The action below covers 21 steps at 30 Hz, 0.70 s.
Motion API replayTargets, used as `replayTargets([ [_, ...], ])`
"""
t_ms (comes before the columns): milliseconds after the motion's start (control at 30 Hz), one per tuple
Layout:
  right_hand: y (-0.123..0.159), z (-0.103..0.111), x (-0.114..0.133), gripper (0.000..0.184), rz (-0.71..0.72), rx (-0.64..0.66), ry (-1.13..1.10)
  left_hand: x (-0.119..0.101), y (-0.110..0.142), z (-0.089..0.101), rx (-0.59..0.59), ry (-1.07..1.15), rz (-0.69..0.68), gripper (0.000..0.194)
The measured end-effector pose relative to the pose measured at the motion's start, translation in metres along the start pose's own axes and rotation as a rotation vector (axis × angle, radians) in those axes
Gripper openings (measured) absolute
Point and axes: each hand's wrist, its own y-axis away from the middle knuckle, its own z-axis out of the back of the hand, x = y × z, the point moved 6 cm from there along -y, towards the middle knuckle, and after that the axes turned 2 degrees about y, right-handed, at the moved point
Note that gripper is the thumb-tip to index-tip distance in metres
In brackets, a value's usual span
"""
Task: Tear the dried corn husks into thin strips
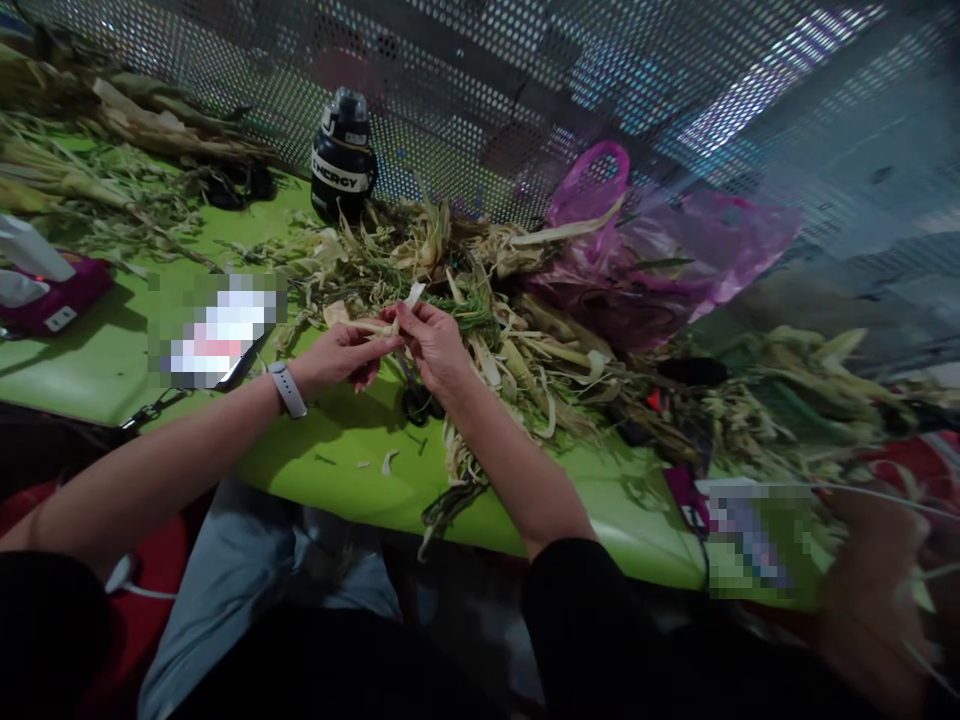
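Note:
A pale strip of dry plant, perhaps husk [415, 294], is pinched between my two hands above the front of the green table [337, 470]. My left hand [346, 354], with a light watch band on its wrist, grips it from the left side. From the right, my right hand [435, 345] closes thumb and fingers on it, close against the left fingertips. Just beyond my hands lies a tangled heap of dry husks and green stems [525, 345]. Below the fingers rests a small dark looped object [420, 402], partly hidden by my right hand.
A dark bottle [343, 160] stands at the back by a perforated metal screen [480, 90]. A pink plastic bag [645, 270] sits behind the heap. Left are a phone [225, 330], a purple box [67, 300] and more stalks [90, 190]. A co-worker's arm [874, 570] is at right.

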Motion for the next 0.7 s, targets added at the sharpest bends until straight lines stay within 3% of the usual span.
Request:
replayTargets([
  [200,0.001,0.0,0.003,0.035,0.009,0.016,0.007,0.005,-0.002,-0.003,0.039,0.027,0.009,0.035],
  [400,0.0,0.0,0.0,0.046,-0.03,0.088,0.159,0.002,-0.005,0.01,-0.1,0.308,-0.088,0.033],
  [700,0.006,0.003,0.017,0.042,0.264,0.027,0.394,-0.001,-0.006,0.022,-0.284,0.227,-0.153,0.029],
])
